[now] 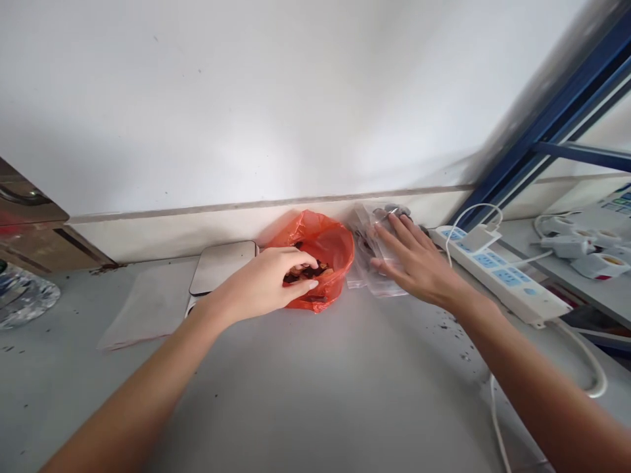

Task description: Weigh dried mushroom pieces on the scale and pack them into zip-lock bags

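My left hand (pixel 273 279) is at the mouth of an orange-red plastic bag (pixel 340 253) that stands against the wall. Its thumb and curled fingers are apart, over small dark and brown pieces (pixel 323 270) lying inside; I see nothing gripped between them. Spread flat, my right hand (pixel 419 259) rests on clear plastic bags (pixel 382 286) just right of the red bag. Dark, roundish things (pixel 394 210) show behind its fingertips, partly hidden by the plastic and the hand.
A flat white device like a small scale (pixel 221 263) sits left of the red bag, beside a thin whitish sheet or bag (pixel 145 302). To the right lie a white power strip (pixel 507 276) with cables and several white plugs or sockets (pixel 582 246). Dark crumbs dot the grey tabletop (pixel 305 394).
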`<state>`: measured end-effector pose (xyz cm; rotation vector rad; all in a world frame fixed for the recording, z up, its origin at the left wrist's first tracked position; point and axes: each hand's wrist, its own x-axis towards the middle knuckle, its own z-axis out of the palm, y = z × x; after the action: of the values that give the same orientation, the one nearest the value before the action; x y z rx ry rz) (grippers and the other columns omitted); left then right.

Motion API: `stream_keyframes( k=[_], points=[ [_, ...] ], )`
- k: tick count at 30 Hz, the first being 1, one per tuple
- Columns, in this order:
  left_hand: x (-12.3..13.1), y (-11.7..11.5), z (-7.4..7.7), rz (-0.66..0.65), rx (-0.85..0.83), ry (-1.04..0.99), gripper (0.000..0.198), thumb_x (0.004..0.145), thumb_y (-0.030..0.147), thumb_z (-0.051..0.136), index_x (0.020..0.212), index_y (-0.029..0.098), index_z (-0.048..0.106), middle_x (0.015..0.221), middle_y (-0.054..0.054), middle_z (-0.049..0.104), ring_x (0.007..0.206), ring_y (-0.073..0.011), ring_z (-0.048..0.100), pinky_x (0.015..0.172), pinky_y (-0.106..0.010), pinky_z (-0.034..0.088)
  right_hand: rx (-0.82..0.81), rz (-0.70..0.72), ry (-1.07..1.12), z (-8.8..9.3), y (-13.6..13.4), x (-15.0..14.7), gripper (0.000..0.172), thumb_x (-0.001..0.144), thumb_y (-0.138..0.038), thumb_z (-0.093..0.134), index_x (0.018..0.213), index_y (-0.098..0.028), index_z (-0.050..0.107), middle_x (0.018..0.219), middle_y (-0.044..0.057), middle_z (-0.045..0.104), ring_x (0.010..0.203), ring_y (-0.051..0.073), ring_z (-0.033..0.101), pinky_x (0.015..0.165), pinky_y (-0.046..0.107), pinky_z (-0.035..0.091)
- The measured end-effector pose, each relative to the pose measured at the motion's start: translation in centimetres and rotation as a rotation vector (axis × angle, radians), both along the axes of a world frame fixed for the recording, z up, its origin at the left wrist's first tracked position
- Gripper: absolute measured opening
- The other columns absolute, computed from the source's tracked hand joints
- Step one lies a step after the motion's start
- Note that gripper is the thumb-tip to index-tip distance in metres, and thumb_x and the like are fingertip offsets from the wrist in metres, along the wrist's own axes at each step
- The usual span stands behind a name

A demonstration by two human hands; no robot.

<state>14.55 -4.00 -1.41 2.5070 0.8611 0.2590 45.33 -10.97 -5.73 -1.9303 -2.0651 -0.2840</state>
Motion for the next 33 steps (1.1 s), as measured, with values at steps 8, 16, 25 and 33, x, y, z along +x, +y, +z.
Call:
stream_keyframes(
  k=[8, 16, 25, 33],
  points=[
    [-0.3, 0.4, -0.2, 0.255, 0.386, 0.397, 0.028, 0.097, 0.036, 0.064, 0.114, 0.020, 0.080, 0.134, -0.017, 0.059, 0.127, -0.0400, 0.048, 0.107, -0.056, 0.047, 0.160, 0.159, 0.105, 2.6, 1.0, -2.9, 0.048, 0.104, -0.046, 0.047, 0.133, -0.019, 0.074, 0.140, 0.017, 0.071, 0.137, 0.037, 0.061, 0.113, 0.055, 0.052],
    [-2.9, 0.9, -0.2, 0.332, 0.273, 0.341, 0.067, 0.091, 0.049, 0.065, 0.150, 0.018, 0.056, 0.164, -0.022, 0.039, 0.146, -0.0470, 0.035, 0.115, -0.065, 0.040, -0.065, 0.231, 0.162, 3.9, 4.2, -8.3, 0.024, 0.096, -0.022, 0.052, 0.105, -0.020, 0.074, 0.110, 0.013, 0.077, 0.100, 0.028, 0.070, 0.086, 0.039, 0.053],
    [-5.7, 0.1, 0.2, 0.296, 0.154, 0.188, 0.047, 0.096, 0.042, 0.059, 0.140, 0.027, 0.063, 0.151, -0.012, 0.053, 0.144, -0.0394, 0.043, 0.114, -0.054, 0.047, -0.499, 0.168, 0.284, 5.7, 5.0, -15.3, 0.023, 0.093, -0.030, 0.059, 0.072, -0.023, 0.055, 0.069, 0.003, 0.061, 0.062, 0.017, 0.055, 0.055, 0.030, 0.038],
    [-7.9, 0.4, 0.5, 0.327, 0.101, 0.193, 0.048, 0.098, 0.043, 0.054, 0.143, 0.026, 0.062, 0.161, -0.012, 0.045, 0.154, -0.0427, 0.033, 0.111, -0.054, 0.051, -0.800, -0.023, 0.197, 5.1, 8.9, -19.6, 0.019, 0.081, -0.028, 0.075, 0.075, -0.023, 0.058, 0.072, 0.003, 0.065, 0.063, 0.020, 0.063, 0.050, 0.030, 0.046]
  ],
)
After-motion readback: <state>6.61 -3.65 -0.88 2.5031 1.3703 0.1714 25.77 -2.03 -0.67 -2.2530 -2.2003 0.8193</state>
